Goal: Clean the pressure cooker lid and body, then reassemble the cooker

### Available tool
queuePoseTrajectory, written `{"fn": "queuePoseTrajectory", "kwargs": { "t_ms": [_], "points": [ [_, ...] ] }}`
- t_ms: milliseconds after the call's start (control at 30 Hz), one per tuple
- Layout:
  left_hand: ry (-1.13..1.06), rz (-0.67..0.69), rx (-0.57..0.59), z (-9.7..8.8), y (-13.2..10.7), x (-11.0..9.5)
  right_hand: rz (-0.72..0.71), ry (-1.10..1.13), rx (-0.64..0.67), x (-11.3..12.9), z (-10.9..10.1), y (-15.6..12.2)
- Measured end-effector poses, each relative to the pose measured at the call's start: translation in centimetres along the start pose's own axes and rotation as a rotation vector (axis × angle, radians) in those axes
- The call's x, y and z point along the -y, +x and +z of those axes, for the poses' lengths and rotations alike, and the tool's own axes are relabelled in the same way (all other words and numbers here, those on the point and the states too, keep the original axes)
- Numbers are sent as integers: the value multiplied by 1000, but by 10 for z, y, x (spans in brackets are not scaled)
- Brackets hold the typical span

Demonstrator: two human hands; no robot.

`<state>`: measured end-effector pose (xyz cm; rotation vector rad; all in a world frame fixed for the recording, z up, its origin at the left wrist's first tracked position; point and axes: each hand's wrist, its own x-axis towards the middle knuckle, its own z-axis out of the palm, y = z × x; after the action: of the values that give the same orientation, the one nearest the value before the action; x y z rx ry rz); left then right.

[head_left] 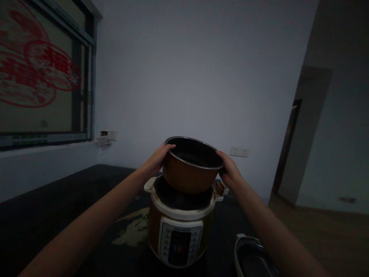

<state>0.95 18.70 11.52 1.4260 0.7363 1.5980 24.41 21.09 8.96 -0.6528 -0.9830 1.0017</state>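
Note:
A brown inner pot (188, 171) with a dark inside hangs just above the open mouth of an electric pressure cooker (180, 231), tilted slightly. My left hand (157, 159) grips the pot's left rim, thumb over the edge. My right hand (230, 171) grips the right rim the same way. The cooker body is brown and cream with a button panel facing me, and it stands on a dark table (57, 207).
The cooker's lid (249, 256) lies on the table at the lower right. A window with red paper decorations (37, 73) fills the left wall. Wall sockets (239, 151) sit behind the cooker. A dark doorway (288, 146) opens at the right.

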Motion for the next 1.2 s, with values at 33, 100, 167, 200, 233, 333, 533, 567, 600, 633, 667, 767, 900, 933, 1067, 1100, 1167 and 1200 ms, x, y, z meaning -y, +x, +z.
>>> {"fn": "queuePoseTrajectory", "kwargs": {
  "t_ms": [33,100,167,200,233,333,533,567,600,633,667,767,900,933,1067,1100,1167,1200],
  "points": [
    [-3,-27,-5,-3,-2,2,17,-17,-4,-4,-2,1],
    [-11,-81,-15,-7,-6,5,51,-53,-13,-11,-4,1],
    [-18,-132,-18,-10,-10,7,81,-95,-15,-16,-7,1],
    [-21,-159,-18,-11,-12,7,95,-115,-14,-17,-8,1],
    [-25,-189,-14,-12,-14,7,108,-135,-12,-18,-9,0],
    [-34,-271,17,-16,-17,9,144,-185,-3,-20,-11,-1],
    [-8,-293,77,-29,-19,23,201,-289,3,-22,-16,-1],
    [-8,-287,95,-31,-19,26,210,-303,5,-23,-17,-1],
    [-2,-278,121,-33,-20,28,219,-317,9,-23,-17,-1],
    [11,-265,154,-35,-20,30,228,-330,14,-23,-17,-1],
    [33,-250,192,-38,-20,32,238,-342,20,-23,-17,-1],
    [136,-207,346,-50,-20,37,272,-382,39,-24,-16,-2],
    [332,-81,598,-79,-18,42,303,-458,82,-28,-14,-4],
    [393,-58,643,-86,-17,44,306,-482,98,-29,-14,-4],
    [576,-58,659,-102,-20,54,311,-611,126,-35,-16,-1],
    [590,-58,641,-101,-23,57,310,-647,124,-36,-17,0],
    [581,-48,610,-98,-28,62,309,-714,127,-38,-19,2],
    [570,-42,600,-96,-30,64,310,-743,134,-38,-19,3]
  ]
}}
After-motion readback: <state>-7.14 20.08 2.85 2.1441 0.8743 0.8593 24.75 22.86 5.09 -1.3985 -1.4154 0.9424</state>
